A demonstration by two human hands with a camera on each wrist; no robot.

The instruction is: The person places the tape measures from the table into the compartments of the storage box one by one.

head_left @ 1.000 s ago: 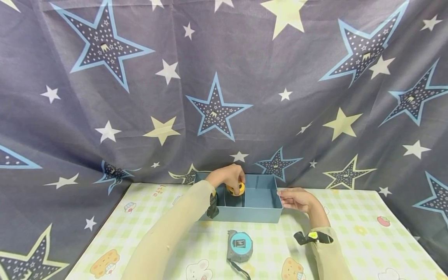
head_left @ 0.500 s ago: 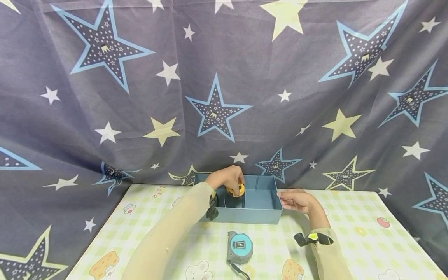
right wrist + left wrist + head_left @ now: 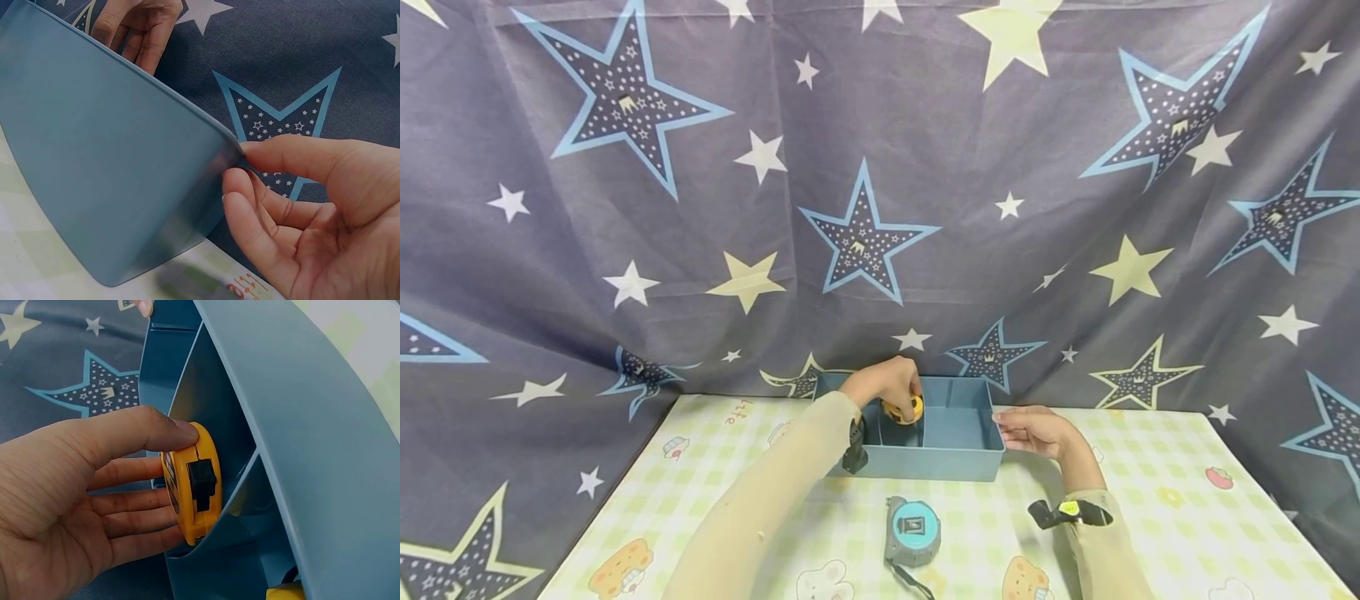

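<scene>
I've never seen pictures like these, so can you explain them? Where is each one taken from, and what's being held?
There's no robot, just a person, bare-handed. The wide picture looks down from their head; the close ones look from the left and right wrists. The left hand holds a yellow tape measure at the middle compartment of a blue box. The right hand holds the box's end. A teal and grey tape measure lies on the checked tablecloth in front of the box.

I see the divided box (image 3: 925, 463) at the frame's lower centre, on the tablecloth (image 3: 1150, 467), the curtain (image 3: 1075, 108) behind. One tape measure (image 3: 194, 487) is in its middle compartment (image 3: 899, 435); a second tape measure (image 3: 913, 533) lies before it, bottom centre.
</scene>
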